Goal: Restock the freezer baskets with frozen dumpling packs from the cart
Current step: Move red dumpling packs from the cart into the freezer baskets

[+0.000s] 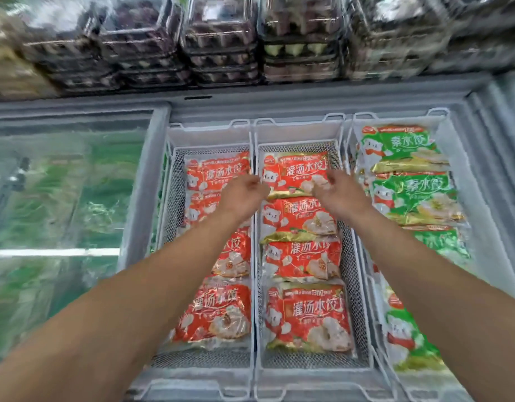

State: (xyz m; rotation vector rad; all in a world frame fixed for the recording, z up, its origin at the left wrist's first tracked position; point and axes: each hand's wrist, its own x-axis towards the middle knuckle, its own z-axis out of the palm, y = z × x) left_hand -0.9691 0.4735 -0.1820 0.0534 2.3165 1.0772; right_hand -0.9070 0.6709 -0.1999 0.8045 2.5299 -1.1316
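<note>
Both hands, left hand [244, 192] and right hand [336, 192], hover loosely curled and empty over the far red pack [294, 175] in the middle basket [297, 132]; slick, stiff bag, best pinched at edges.

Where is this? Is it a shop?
Most likely a supermarket's frozen aisle: an open chest freezer with wire baskets of red dumpling packs, and stacked clear boxes above.

Stacked clear plastic trays [221, 44] on shelf behind; closed glass freezer lid [62, 198] left.

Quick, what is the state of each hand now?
Left hand: fingers loosely curled, holding nothing visible.
Right hand: same, above the top red pack.
</note>
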